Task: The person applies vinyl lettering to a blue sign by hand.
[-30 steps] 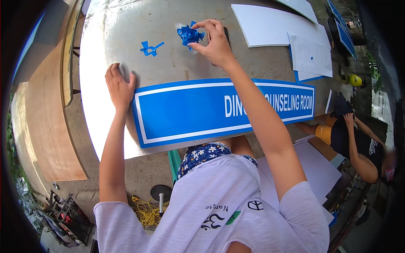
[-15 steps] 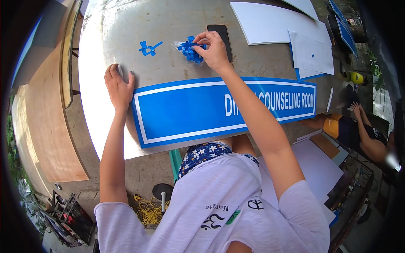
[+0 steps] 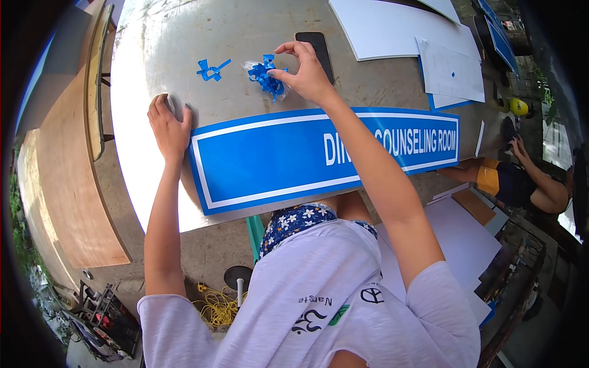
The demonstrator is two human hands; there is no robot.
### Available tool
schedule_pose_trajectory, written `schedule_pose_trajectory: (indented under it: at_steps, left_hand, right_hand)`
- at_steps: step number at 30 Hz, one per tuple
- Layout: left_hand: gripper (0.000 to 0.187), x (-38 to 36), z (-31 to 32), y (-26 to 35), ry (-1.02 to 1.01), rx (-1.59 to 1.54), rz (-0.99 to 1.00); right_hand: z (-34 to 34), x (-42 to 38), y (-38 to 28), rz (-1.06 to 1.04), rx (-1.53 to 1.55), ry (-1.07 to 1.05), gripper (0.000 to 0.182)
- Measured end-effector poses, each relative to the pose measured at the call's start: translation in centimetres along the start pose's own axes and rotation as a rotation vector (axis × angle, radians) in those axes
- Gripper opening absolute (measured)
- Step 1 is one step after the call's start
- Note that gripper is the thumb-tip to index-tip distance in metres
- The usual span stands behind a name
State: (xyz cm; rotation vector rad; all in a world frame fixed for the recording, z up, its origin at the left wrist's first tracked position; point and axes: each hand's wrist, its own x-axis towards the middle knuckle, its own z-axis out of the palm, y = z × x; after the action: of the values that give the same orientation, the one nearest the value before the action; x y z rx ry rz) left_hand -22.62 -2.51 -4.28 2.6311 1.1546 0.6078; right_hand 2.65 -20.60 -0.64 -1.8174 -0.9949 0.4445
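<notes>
My right hand (image 3: 305,75) is over a crumpled clump of blue vinyl scraps (image 3: 264,75) mixed with clear film. Its thumb tip is right at the clump, and the index finger is spread well away from the thumb. To the left of the clump lies a smaller bunch of blue scraps (image 3: 212,70). My left hand (image 3: 169,127) rests open on the metal tabletop (image 3: 245,24), thumb apart, beside the left end of a long blue sign (image 3: 264,161). White letters on the sign include "COUNSELING ROOM"; my right forearm crosses over part of the wording.
A dark phone (image 3: 318,55) lies just behind my right hand. White boards (image 3: 392,30) and paper sheets (image 3: 451,70) occupy the far right of the table. Another person (image 3: 521,178) is at the right edge. Yellow cord (image 3: 218,310) lies coiled on the floor below.
My right thumb and index finger have spread apart, and the hand has come slightly away from the blue clump, which looks looser. My left hand stays on the table.
</notes>
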Motion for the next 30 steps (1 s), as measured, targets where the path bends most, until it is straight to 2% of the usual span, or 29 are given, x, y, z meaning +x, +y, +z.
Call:
schedule_pose_trajectory:
  at_steps: [2, 3, 5, 9, 12, 14, 15, 17, 20, 24, 26, 27, 29, 30]
  left_hand:
    - [0.053, 0.1, -0.1, 0.1, -0.002, 0.000, -0.003]
    - [0.053, 0.1, -0.1, 0.1, -0.008, -0.001, -0.002]
    - [0.052, 0.1, -0.1, 0.1, -0.015, -0.001, -0.001]
    - [0.053, 0.1, -0.1, 0.1, -0.015, 0.003, 0.003]
    - [0.053, 0.1, -0.1, 0.1, -0.016, 0.001, 0.002]
    - [0.053, 0.0, -0.2, 0.1, -0.020, -0.002, 0.001]
    - [0.053, 0.0, -0.2, 0.1, -0.019, 0.002, -0.001]
    - [0.054, 0.0, -0.2, 0.2, -0.015, 0.005, 0.001]
    - [0.054, 0.0, -0.3, 0.2, -0.024, -0.003, -0.009]
    - [0.054, 0.0, 0.0, 0.0, -0.011, 0.007, 0.006]
    - [0.054, 0.0, 0.0, -0.2, -0.016, 0.011, 0.012]
    - [0.054, 0.0, 0.0, -0.2, -0.020, 0.013, 0.007]
    - [0.054, -0.1, 0.0, -0.2, -0.028, 0.013, -0.003]
    - [0.054, -0.1, 0.0, -0.2, -0.023, 0.011, 0.004]
  right_hand:
    - [-0.1, -0.3, 0.3, -0.104, -0.237, 0.030, 0.036]
    - [-0.3, -0.5, 0.0, -0.103, -0.236, 0.031, 0.036]
    - [-0.7, -1.1, -0.5, -0.210, -0.401, -0.041, 0.024]
    - [-0.2, -2.3, -0.8, -0.256, -0.419, -0.033, 0.011]
    - [-0.1, -3.1, -1.1, -0.309, -0.500, -0.007, 0.018]
    - [-0.3, -3.7, -1.8, -0.255, -0.491, -0.050, 0.032]
    - [-0.4, -3.9, -1.9, -0.255, -0.492, -0.046, 0.032]
    - [-0.7, -4.2, -2.2, -0.204, -0.431, -0.094, 0.049]
    - [-0.8, -4.4, -2.0, -0.146, -0.345, -0.149, 0.056]
    - [-1.2, -5.0, -3.0, -0.153, -0.305, -0.119, 0.059]
    - [-1.8, -5.5, -3.6, -0.218, -0.278, 0.068, 0.052]
    - [-2.3, -5.8, -3.7, -0.214, -0.277, 0.070, 0.052]
    - [-4.0, -6.7, -3.3, -0.070, -0.011, 0.235, 0.038]
    - [-5.0, -7.6, -3.0, -0.024, -0.022, 0.286, 0.030]
